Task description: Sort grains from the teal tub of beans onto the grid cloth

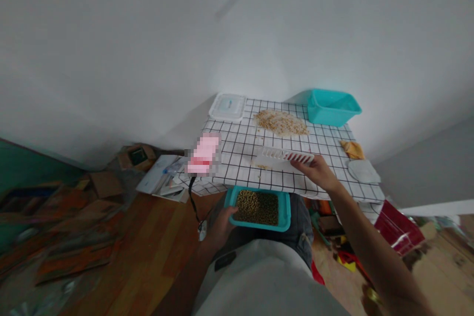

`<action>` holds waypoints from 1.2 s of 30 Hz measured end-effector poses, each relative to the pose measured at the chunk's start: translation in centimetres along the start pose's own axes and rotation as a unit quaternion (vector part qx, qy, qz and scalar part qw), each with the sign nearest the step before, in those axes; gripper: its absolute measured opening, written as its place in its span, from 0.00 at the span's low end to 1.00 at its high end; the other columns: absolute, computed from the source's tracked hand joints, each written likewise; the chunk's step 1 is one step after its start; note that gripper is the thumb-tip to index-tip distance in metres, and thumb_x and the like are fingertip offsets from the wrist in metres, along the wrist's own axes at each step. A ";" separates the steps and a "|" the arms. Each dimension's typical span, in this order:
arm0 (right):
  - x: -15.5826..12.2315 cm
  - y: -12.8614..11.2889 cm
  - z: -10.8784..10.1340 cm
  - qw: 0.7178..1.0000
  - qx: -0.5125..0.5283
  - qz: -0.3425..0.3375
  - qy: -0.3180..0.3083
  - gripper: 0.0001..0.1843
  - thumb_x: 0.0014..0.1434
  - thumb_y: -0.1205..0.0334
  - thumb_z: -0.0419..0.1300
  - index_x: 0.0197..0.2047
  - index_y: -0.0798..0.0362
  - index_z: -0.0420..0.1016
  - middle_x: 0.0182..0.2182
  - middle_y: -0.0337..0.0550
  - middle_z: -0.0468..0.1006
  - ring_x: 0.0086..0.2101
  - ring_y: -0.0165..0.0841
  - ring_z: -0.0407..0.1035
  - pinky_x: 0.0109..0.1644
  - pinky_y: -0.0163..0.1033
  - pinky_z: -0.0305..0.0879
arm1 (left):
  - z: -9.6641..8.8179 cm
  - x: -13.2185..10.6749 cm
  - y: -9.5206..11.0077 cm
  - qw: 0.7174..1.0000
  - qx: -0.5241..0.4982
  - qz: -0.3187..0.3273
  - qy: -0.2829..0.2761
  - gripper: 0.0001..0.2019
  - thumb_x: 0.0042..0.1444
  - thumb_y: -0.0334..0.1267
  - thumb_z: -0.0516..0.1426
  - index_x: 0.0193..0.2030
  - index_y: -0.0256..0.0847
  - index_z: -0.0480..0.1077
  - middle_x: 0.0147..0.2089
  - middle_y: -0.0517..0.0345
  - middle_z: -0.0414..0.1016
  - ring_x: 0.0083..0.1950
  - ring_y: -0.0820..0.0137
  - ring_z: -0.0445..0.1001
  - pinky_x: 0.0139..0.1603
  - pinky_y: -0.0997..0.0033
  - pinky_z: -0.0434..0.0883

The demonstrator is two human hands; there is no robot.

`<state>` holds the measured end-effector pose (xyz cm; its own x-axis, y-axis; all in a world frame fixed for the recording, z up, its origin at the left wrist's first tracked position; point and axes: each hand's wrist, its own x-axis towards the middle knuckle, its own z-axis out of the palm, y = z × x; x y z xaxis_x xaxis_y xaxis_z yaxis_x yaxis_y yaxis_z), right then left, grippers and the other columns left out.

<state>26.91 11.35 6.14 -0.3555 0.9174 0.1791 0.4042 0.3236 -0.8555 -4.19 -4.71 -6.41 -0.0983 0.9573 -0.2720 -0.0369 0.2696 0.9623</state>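
Observation:
My left hand grips the left rim of a teal plastic tub, held below the table's front edge above my lap. Inside lie small beans, yellowish at the upper left and dark green elsewhere. My right hand is closed on the right end of a white slotted plastic piece, which stands edge-on over the table. A few pale grains lie at its lower edge. Farther back, a pile of pale tan grains or beans spreads on the checked tablecloth.
A second teal tub stands at the back right, and a white lid lies at the back left. On the right are a yellow cloth and a clear lid. A pink blurred object with a black cable sits left. Boxes clutter the floor.

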 end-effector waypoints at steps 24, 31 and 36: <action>-1.6 0.0 -0.4 1.000 -0.016 0.015 -0.005 0.17 0.58 0.48 0.59 0.40 0.52 0.79 0.32 0.40 0.80 0.32 0.38 0.72 0.34 0.40 0.68 | 0.6 0.1 -0.5 0.999 -0.033 -0.027 0.005 0.15 0.38 0.35 0.67 0.36 0.42 0.75 0.42 0.52 0.78 0.52 0.54 0.71 0.53 0.57 0.67; -3.4 -0.2 0.3 0.999 0.020 0.023 -0.036 0.16 0.59 0.50 0.58 0.44 0.51 0.78 0.38 0.42 0.80 0.37 0.39 0.73 0.41 0.42 0.70 | 1.3 0.0 0.6 0.997 -0.059 -0.049 -0.003 0.16 0.36 0.34 0.67 0.35 0.41 0.74 0.41 0.52 0.78 0.52 0.55 0.72 0.53 0.58 0.67; -2.7 -0.7 1.1 0.998 0.032 0.029 -0.038 0.17 0.59 0.49 0.58 0.44 0.51 0.78 0.37 0.41 0.80 0.35 0.38 0.73 0.40 0.43 0.70 | 1.7 0.0 1.0 0.995 -0.067 -0.067 -0.012 0.14 0.37 0.34 0.67 0.34 0.41 0.74 0.40 0.53 0.79 0.52 0.53 0.72 0.52 0.57 0.68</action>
<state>26.71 8.37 5.71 -0.3969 0.9131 0.0938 0.3725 0.2536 -0.8927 -2.56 -4.30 -5.37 -0.0599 0.9166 -0.3954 -0.1804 0.3796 0.9074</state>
